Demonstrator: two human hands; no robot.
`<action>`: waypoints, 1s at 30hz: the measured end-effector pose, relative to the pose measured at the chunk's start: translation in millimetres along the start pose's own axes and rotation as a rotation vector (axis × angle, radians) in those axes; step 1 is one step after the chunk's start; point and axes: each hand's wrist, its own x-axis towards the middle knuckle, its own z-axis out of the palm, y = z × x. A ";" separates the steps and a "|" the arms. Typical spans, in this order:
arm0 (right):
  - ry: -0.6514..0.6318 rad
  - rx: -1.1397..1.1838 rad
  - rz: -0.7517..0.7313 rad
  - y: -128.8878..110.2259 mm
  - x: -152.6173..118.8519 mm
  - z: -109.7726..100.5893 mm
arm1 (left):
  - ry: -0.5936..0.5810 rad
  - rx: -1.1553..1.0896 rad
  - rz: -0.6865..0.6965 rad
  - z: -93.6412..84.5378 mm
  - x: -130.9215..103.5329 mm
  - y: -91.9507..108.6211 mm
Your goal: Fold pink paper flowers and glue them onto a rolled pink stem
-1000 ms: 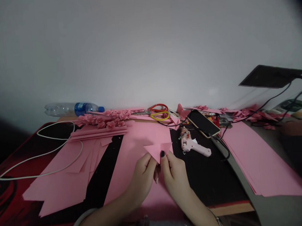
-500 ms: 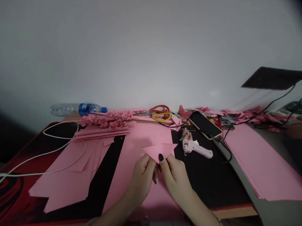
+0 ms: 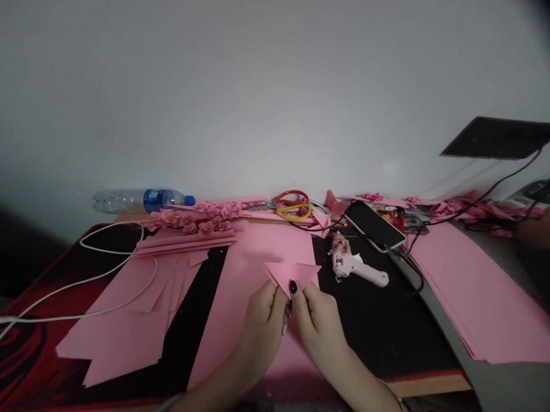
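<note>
Between my two hands is a small folded piece of pink paper (image 3: 289, 273), its top edge spread wide and its lower point pinched. My left hand (image 3: 264, 313) grips it from the left, with its fingertips partly hidden behind the paper. My right hand (image 3: 318, 310) pinches it from the right, the dark-nailed thumb pressed on its front. Beneath both hands lies a large pink sheet (image 3: 227, 299) on the black and red mat.
A pink glue gun (image 3: 357, 268) and a phone (image 3: 375, 226) lie to the right. Scissors (image 3: 293, 205), paper flowers (image 3: 202, 218) and a plastic bottle (image 3: 142, 199) line the wall. Pink sheets (image 3: 125, 322) lie left, another stack (image 3: 484, 300) right. A white cable (image 3: 79, 315) crosses the left side.
The left side of the pink paper has folded inward, so its outline is narrower. My left hand has shifted slightly to the right; my right hand stays nearly in place.
</note>
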 end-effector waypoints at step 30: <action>0.077 -0.043 -0.013 3.6 -3.1 -0.2 | 0.013 -0.172 0.089 -4.9 1.0 2.1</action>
